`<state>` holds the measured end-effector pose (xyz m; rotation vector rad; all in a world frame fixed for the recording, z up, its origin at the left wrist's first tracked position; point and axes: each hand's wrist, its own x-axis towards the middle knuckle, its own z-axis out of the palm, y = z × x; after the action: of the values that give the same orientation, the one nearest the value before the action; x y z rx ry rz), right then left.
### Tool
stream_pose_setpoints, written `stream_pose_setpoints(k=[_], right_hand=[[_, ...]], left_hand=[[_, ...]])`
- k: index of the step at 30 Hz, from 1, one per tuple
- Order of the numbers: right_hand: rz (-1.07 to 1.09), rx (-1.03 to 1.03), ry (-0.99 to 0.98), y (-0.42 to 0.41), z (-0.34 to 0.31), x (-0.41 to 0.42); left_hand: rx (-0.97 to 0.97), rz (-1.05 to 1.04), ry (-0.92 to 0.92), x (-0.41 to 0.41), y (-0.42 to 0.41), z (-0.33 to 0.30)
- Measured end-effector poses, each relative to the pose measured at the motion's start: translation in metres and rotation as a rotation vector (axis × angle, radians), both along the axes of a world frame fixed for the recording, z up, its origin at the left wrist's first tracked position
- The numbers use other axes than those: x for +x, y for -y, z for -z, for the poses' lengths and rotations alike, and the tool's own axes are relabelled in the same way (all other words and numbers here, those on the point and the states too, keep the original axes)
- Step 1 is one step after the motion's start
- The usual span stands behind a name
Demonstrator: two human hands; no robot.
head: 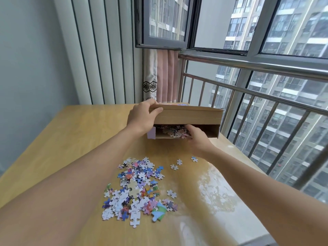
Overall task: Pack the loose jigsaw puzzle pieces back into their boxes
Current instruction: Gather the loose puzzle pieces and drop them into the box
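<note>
My left hand (142, 115) grips the left end of the raised cardboard lid (188, 115), thumb curled over its front edge and the other fingers wrapped over the top, so the lid stands tilted up above the puzzle box (182, 134). The box sits near the far edge of the desk (71, 132), toward the far right corner, its opening facing me; a pale lilac wall shows at its left end. My right hand (197, 139) is at the mouth of the box, fingers curled down onto a heap of puzzle pieces inside (170, 130); whether they actually pinch any piece I cannot tell, since the fingertips are hidden among them. Most of the loose pieces (136, 189) lie in a spread pile in the middle of the desk, between my two forearms, some printed side up in blue, purple, orange and green, many turned white side up. A larger joined chunk with a green and light-blue picture (158, 211) lies at the near right edge of that pile. A few stray pieces (179, 162) lie apart toward the right edge, near my right wrist, and one more single piece (171, 193) lies just right of the pile. Beyond the far edge of the desk hang a pink curtain (166, 77) and a metal railing (248, 91) before the window.
</note>
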<state>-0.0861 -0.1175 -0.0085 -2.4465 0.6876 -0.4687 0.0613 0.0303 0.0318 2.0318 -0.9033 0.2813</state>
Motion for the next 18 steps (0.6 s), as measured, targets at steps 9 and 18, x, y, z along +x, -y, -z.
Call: stream_pose_setpoints(k=[9,18], right_hand=[[-0.232,-0.638,-0.263,0.014,0.001,-0.001],[-0.232,-0.640,-0.110,0.008,0.010,-0.053]], left_hand=[[-0.018,-0.009,-0.002,0.000,0.004,0.008],[-0.044,-0.010,-0.019,0.000,0.005,0.006]])
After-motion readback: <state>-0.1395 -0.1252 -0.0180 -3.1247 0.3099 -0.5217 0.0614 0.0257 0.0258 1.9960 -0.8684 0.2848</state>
